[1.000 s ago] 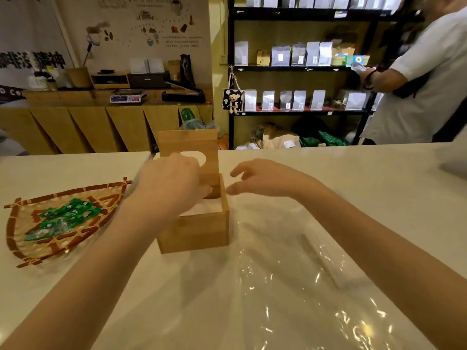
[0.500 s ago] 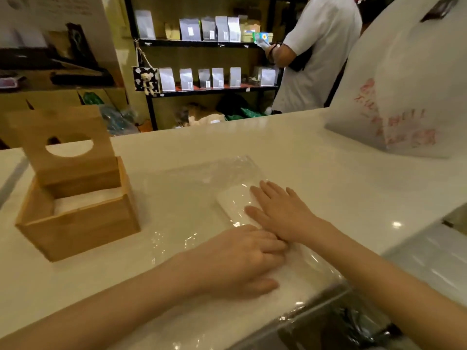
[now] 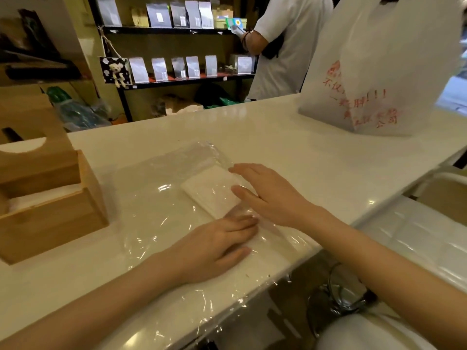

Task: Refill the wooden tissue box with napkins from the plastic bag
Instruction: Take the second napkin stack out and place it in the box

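Napkins, a flat white stack (image 3: 211, 192) inside the clear plastic bag (image 3: 161, 198), lie on the white counter (image 3: 290, 137), long axis running away-left. Right hand (image 3: 274, 195), fingers spread, rests over the near-right end; left hand (image 3: 214, 248), fingers together, presses film nearer. Open wooden tissue box (image 3: 53, 205) stands left.

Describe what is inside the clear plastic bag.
A flat white napkin stack lies inside the clear plastic bag. The left hand and right hand cover its near end.
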